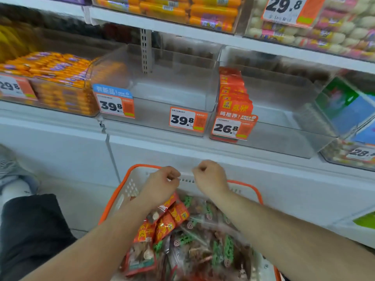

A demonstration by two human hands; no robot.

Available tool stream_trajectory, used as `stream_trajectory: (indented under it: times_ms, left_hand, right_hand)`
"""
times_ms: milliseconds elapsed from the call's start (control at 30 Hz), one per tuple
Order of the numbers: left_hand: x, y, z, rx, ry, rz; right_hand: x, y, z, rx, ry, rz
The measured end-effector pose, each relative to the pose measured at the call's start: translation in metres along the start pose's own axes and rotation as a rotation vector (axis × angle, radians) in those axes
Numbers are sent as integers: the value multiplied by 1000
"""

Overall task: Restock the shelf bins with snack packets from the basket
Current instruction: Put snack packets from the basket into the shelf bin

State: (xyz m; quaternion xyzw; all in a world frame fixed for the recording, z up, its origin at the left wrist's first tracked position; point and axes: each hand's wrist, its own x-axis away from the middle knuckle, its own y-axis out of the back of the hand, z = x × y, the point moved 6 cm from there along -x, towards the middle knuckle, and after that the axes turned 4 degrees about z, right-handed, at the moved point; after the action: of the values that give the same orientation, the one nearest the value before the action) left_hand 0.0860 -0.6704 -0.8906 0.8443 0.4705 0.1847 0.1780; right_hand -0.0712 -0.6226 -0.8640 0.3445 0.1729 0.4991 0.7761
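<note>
A white basket with an orange rim [121, 188] stands on the floor below the shelf. It holds red snack packets [172, 219] and several clear packets with green labels [224, 250]. My left hand [162, 185] and my right hand [211, 177] hover over the basket's far end, a short gap between them. Both have curled fingers, and I see nothing in either. On the shelf above, a clear middle bin [162, 92] is bare inside. The clear bin to its right [284, 112] holds one row of red packets [233, 94] along its left wall.
A bin of orange sausage sticks [56, 78] sits to the left. Green and blue packets [345, 102] fill the bin at the far right. Orange price tags [187, 121] hang on the bin fronts. A leg in dark shorts [30, 230] and a shoe [12, 179] are at the left.
</note>
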Motion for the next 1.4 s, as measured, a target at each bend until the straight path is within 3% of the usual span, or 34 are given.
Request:
stream_trajectory:
  times_ms: [133, 400, 533, 600, 733, 833, 967, 1100, 1200, 1333, 1400]
  left_hand:
    - [19, 0, 29, 24, 122, 5]
    - [35, -1, 29, 42, 113, -19]
    - [33, 1, 28, 27, 106, -8]
    - [29, 2, 29, 23, 108, -9]
    - [20, -2, 30, -104, 78, 40]
    - [10, -14, 24, -209, 16, 126]
    - [0, -28, -12, -374, -204, 194]
    - [-1, -46, -46, -109, -184, 375]
    - [0, -51, -62, 122, -148, 366]
    - [2, -46, -80, 413, -95, 301]
    - [2, -42, -90, 532, -101, 285]
  right_hand:
    - [16, -83, -60, 64, -335, 325]
    - [43, -134, -110, -134, -604, 347]
    - [34, -133, -111, -83, -559, 384]
    - [25, -109, -101, 78, -511, 342]
    - [9, -52, -61, 459, -263, 390]
    - [7, -9, -35, 606, -54, 483]
    - [12, 40, -3, 681, 147, 542]
    - [17, 72, 29, 648, 288, 492]
    - [19, 94, 45, 552, 339, 361]
    - [19, 137, 47, 236, 233, 60]
    - [21, 148, 40, 16, 131, 40]
